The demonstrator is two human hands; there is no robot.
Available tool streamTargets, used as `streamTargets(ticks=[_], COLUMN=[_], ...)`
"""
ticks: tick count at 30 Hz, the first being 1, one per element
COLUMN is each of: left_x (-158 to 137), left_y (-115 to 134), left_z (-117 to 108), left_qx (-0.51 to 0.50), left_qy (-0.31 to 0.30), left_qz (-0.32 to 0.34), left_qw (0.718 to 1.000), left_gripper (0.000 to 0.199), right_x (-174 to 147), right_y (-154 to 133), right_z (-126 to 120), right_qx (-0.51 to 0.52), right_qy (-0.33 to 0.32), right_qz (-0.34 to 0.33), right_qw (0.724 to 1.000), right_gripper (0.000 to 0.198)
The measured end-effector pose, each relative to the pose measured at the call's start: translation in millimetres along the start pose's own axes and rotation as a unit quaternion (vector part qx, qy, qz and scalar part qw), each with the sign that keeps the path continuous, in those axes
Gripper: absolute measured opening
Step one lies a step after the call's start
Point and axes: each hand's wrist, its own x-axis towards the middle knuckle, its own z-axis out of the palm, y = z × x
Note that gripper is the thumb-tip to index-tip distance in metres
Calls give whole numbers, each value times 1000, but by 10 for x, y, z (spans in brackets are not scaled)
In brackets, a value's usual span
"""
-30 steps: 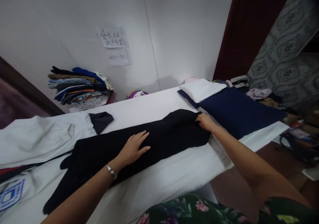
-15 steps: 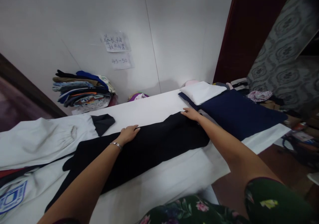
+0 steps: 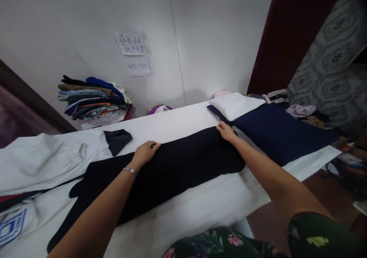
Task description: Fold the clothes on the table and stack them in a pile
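A long black garment (image 3: 183,166) lies spread across the white tabletop (image 3: 172,124), its far edge running nearly straight between my hands. Its exact kind I cannot make out. My left hand (image 3: 145,152), with a metal bracelet at the wrist, pinches that far edge near the middle. At the far right corner, my right hand (image 3: 226,131) has thumb and fingers closed on the cloth. Under my left forearm, part of the garment is hidden.
White garments (image 3: 51,154) with a dark collar lie at the left. Navy cloth (image 3: 283,131) and a folded white piece (image 3: 236,105) lie at the right. Against the wall stands a stack of folded clothes (image 3: 94,101); paper signs (image 3: 134,44) hang above.
My right hand has gone from resting on the far corner to pinching it, drawing the edge straighter and slightly right. My left fingers have closed on the edge.
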Motion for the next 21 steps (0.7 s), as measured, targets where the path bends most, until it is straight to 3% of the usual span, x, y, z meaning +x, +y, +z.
streamTargets(ticks=[6,11,14,18,21], left_x=[39,104,91,-44,-302], left_y=[12,29,22,90,259], left_z=[13,193,196,37,-64], left_qx=[6,-1,-19,-79,-120], left_qy=[47,-10,-4,78,133], left_qz=[-19,-46,-41,-31,61], left_qw=[999,999,999,993,982], left_gripper=[26,22,23,28,26], right_x=[-2,-37,-30,-43,-226], right_y=[-25,-2,13,-33,-171], right_z=[36,126,124,1,-175], right_qx=[-77,-143,-141,-114,-64], right_qy=[-2,-55,-64,-50,-18], right_qz=[27,59,54,44,24], right_qw=[997,986,986,991,997], right_gripper=[15,11,13,19,25])
